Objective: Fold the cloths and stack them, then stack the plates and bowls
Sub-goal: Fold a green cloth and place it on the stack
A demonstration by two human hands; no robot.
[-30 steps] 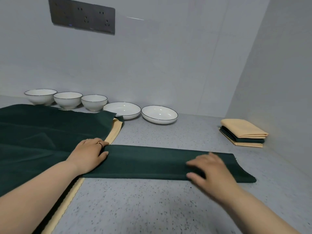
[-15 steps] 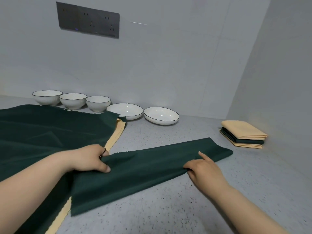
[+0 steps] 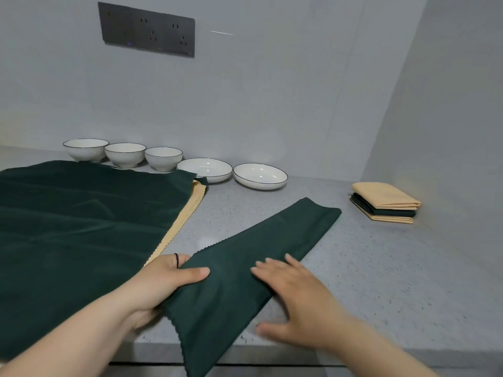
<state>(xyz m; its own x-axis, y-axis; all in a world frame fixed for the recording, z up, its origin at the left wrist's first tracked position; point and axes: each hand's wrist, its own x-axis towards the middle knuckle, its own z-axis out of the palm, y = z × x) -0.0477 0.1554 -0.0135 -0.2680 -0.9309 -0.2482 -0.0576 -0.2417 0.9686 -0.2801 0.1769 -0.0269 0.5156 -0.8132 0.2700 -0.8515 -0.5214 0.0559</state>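
Far left we note a wide green cloth (image 3: pixel 76 227) spread on the counter (image 3: pixel 394 281), with a yellow cloth (image 3: pixel 190 210) showing under its right edge. Behind it three bowls (image 3: pixel 125 155) stand in a row by the wall, then two plates (image 3: pixel 260 176). Our left grip (image 3: pixel 160 284) pinches the near end of a folded green strip (image 3: pixel 272 240), thumb on top. The strip runs diagonally away, its near end hanging over the counter's edge. Our right grip (image 3: pixel 299 297) lies flat on it, fingers straight, grasping nothing. Far right sits a stack of folded cloths (image 3: pixel 386 202), yellow on top.
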